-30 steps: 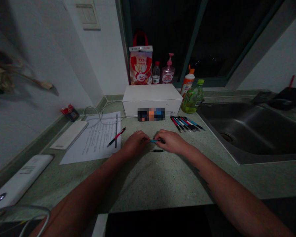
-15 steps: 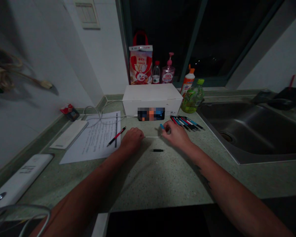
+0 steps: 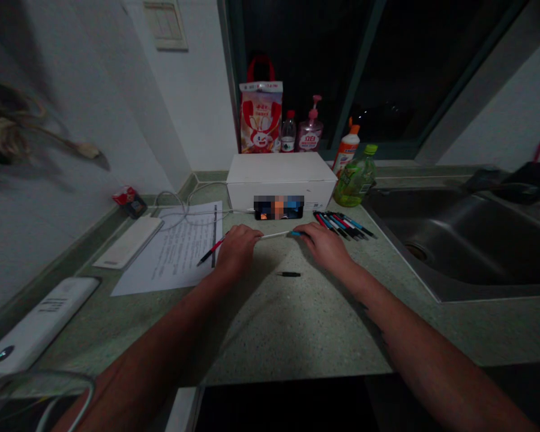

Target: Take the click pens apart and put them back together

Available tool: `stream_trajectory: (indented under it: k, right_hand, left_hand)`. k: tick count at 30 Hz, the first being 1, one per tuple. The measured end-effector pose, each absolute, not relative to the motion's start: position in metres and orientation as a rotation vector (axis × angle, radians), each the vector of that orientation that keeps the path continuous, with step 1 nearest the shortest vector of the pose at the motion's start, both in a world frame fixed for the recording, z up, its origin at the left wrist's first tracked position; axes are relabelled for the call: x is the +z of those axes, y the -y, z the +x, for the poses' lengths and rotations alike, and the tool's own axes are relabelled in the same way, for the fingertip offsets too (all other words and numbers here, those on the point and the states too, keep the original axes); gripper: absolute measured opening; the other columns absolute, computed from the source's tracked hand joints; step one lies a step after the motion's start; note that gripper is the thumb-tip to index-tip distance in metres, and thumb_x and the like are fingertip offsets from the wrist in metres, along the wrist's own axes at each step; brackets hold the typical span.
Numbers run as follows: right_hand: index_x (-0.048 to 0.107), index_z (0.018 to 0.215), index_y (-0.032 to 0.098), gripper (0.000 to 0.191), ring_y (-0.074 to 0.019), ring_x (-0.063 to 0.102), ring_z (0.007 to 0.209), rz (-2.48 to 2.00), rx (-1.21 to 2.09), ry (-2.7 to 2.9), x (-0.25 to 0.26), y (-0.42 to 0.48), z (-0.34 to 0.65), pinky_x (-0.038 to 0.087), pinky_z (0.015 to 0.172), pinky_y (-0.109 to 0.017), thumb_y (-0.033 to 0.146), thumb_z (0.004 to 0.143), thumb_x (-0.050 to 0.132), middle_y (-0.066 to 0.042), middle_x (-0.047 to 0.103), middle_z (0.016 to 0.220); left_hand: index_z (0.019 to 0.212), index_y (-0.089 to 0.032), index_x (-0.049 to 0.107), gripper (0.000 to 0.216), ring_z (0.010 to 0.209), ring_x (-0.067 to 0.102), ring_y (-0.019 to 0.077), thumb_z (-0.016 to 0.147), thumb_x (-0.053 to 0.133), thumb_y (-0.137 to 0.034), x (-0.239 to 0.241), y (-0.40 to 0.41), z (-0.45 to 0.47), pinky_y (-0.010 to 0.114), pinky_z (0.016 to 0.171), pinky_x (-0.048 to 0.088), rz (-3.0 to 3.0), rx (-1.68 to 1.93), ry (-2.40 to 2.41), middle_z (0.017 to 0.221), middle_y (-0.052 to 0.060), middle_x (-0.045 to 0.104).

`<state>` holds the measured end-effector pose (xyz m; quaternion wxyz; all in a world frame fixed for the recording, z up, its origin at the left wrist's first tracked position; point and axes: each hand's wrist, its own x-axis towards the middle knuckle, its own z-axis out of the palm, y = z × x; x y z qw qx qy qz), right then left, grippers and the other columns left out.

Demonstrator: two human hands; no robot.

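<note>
My left hand (image 3: 236,245) is closed around one end of a thin white pen refill (image 3: 273,235) that stretches to the right. My right hand (image 3: 326,246) pinches a blue pen barrel (image 3: 296,233) at the refill's other end. Both hands hover low over a speckled green counter (image 3: 292,324). A small black pen part (image 3: 288,274) lies on the counter just in front of the hands. A red and black pen (image 3: 210,251) rests on a printed sheet (image 3: 180,252), close to my left hand.
Several pens (image 3: 344,225) lie in a row right of my hands. Behind stand a white box (image 3: 279,174), a phone (image 3: 279,207), a green bottle (image 3: 354,179), other bottles and a red bag (image 3: 261,117). A steel sink (image 3: 459,240) sits at the right; white devices (image 3: 36,327) lie at the left.
The hands pulled the blue barrel off the refill, the right hand moving away to the right. Now the right hand brings the barrel back to the refill's tip, farther from me.
</note>
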<state>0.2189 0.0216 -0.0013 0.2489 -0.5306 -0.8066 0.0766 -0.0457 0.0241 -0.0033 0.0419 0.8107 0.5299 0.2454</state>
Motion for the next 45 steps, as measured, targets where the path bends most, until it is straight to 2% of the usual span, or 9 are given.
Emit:
stream_trajectory:
  k: [13, 18, 23, 25, 29, 33, 36, 40, 45]
  right_hand:
    - [0.072, 0.123, 0.022, 0.028, -0.0245, 0.068, 0.112, -1.308, 0.307, 2.288, 0.001, -0.013, 0.208, 0.051, 0.097, -0.036, 0.018, 0.103, 0.053, -0.009, 0.074, 0.118]
    - [0.070, 0.134, 0.024, 0.042, -0.0230, 0.068, 0.110, -1.210, 0.368, 2.408, 0.002, -0.006, 0.199, 0.051, 0.096, -0.035, 0.011, 0.102, 0.047, -0.010, 0.072, 0.120]
    - [0.068, 0.137, 0.020, 0.046, -0.0251, 0.068, 0.111, -1.267, 0.355, 2.339, 0.002, -0.009, 0.202, 0.052, 0.096, -0.037, 0.008, 0.100, 0.044, -0.013, 0.070, 0.121]
    - [0.068, 0.136, 0.020, 0.047, -0.0255, 0.067, 0.113, -1.311, 0.319, 2.271, 0.000, -0.012, 0.205, 0.052, 0.098, -0.037, 0.006, 0.099, 0.044, -0.013, 0.070, 0.123]
    - [0.068, 0.135, 0.020, 0.046, -0.0258, 0.066, 0.114, -1.343, 0.274, 2.195, -0.005, -0.016, 0.209, 0.051, 0.099, -0.037, 0.006, 0.098, 0.044, -0.012, 0.070, 0.125]
    - [0.068, 0.133, 0.022, 0.045, -0.0254, 0.066, 0.114, -1.345, 0.240, 2.164, -0.007, -0.017, 0.211, 0.050, 0.101, -0.036, 0.005, 0.097, 0.046, -0.011, 0.070, 0.125]
    - [0.068, 0.133, 0.023, 0.046, -0.0253, 0.066, 0.116, -1.334, 0.230, 2.167, -0.006, -0.017, 0.212, 0.050, 0.101, -0.036, 0.004, 0.097, 0.046, -0.011, 0.070, 0.126]
    - [0.068, 0.131, 0.025, 0.046, -0.0250, 0.066, 0.116, -1.358, 0.210, 2.159, -0.003, -0.016, 0.212, 0.051, 0.100, -0.036, 0.003, 0.097, 0.045, -0.009, 0.070, 0.126]
    - [0.068, 0.132, 0.025, 0.047, -0.0252, 0.066, 0.115, -1.350, 0.203, 2.205, -0.001, -0.014, 0.211, 0.051, 0.098, -0.036, 0.002, 0.097, 0.046, -0.010, 0.070, 0.125]
  left_hand:
    - [0.111, -0.024, 0.079, 0.030, 0.104, 0.061, 0.0266, 0.102, 0.051, -0.016, -0.003, -0.018, -0.039, 0.040, 0.094, 0.047, 2.583, 0.688, -1.533, 0.105, 0.008, 0.074]
    - [0.112, -0.023, 0.077, 0.024, 0.102, 0.063, 0.0255, 0.102, 0.055, -0.017, -0.002, -0.012, -0.034, 0.041, 0.096, 0.048, 2.606, 0.718, -1.433, 0.105, 0.006, 0.075]
    - [0.129, -0.022, 0.068, 0.032, 0.119, 0.061, 0.0291, 0.097, 0.068, -0.021, 0.002, -0.007, -0.033, 0.045, 0.104, 0.048, 2.540, 1.017, -1.532, 0.126, 0.011, 0.072]
    - [0.125, -0.022, 0.070, 0.029, 0.118, 0.062, 0.0285, 0.096, 0.070, -0.023, 0.004, -0.003, -0.032, 0.045, 0.103, 0.048, 2.570, 0.978, -1.408, 0.124, 0.010, 0.072]
    - [0.110, -0.024, 0.075, 0.018, 0.109, 0.065, 0.0258, 0.093, 0.075, -0.029, 0.005, 0.007, -0.023, 0.042, 0.099, 0.049, 2.650, 0.538, -0.997, 0.113, 0.006, 0.073]
    - [0.097, -0.022, 0.075, 0.008, 0.106, 0.064, 0.0251, 0.095, 0.067, -0.021, 0.004, 0.009, -0.016, 0.042, 0.098, 0.049, 2.641, 0.414, -0.991, 0.107, 0.006, 0.074]
    - [0.100, -0.021, 0.073, 0.013, 0.103, 0.066, 0.0248, 0.097, 0.061, -0.018, 0.002, 0.003, -0.020, 0.042, 0.097, 0.051, 2.510, 0.599, -1.240, 0.104, 0.006, 0.074]
    - [0.107, -0.021, 0.071, 0.015, 0.100, 0.068, 0.0244, 0.099, 0.058, -0.022, -0.001, -0.008, -0.033, 0.040, 0.092, 0.055, 2.187, 0.968, -1.577, 0.108, 0.006, 0.076]
    - [0.107, -0.021, 0.072, 0.016, 0.098, 0.070, 0.0250, 0.097, 0.059, -0.021, -0.001, -0.014, -0.041, 0.042, 0.093, 0.056, 2.063, 1.069, -1.681, 0.108, 0.008, 0.078]
